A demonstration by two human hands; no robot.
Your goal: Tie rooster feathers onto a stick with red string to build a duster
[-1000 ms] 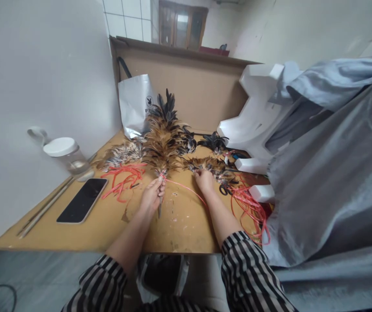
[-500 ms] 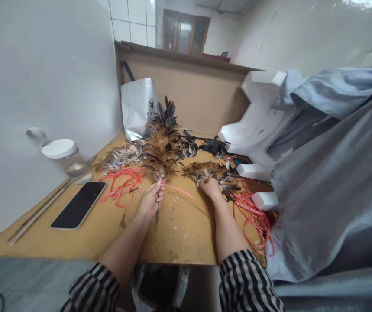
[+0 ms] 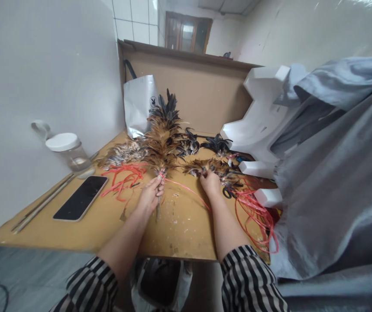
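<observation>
A feather duster (image 3: 163, 138) of brown and black feathers points away from me over the table. My left hand (image 3: 151, 194) is closed round its thin stick, just below the lowest feathers. Red plastic twine (image 3: 187, 189) is wound at that spot, and a loose length runs to the right. My right hand (image 3: 210, 182) reaches into a pile of brown feathers (image 3: 194, 167), its fingers pinched together at the near edge of the pile. What lies between those fingertips is too small to make out.
Cut red strips (image 3: 125, 175) and pale feathers (image 3: 124, 154) lie left, near a phone (image 3: 81, 198), sticks (image 3: 43, 203) and a lidded jar (image 3: 72, 151). Black feathers (image 3: 216, 144), scissors (image 3: 228, 193), a twine tangle (image 3: 257, 212) and white foam (image 3: 260, 117) are right. A bin (image 3: 160, 284) stands below.
The view has shifted slightly. My left hand keeps its hold on the duster, while my right hand stays at the brown feathers with only a small finger movement.
</observation>
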